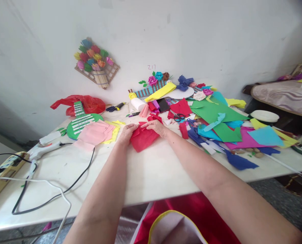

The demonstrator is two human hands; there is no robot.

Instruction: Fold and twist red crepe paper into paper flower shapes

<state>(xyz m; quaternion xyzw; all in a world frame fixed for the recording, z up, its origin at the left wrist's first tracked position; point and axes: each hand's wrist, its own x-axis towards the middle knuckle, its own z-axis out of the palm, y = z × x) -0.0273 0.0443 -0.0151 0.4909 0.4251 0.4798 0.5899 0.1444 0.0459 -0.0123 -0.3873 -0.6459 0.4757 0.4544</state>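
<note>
A folded piece of red paper (143,139) lies on the white table (151,173) in front of me. My left hand (127,133) presses its left edge with fingers curled onto the fold. On the paper's upper right part rests my right hand (156,127), fingers pinched on the top edge. Both hands hold the same red piece.
Pink and yellow sheets (96,133) lie left, beside a green paper guitar (81,122). A glue gun (43,150) with black cable (64,189) sits far left. Scissors (178,117) and a heap of coloured paper (224,125) fill the right. Paper flowers (96,61) hang on the wall.
</note>
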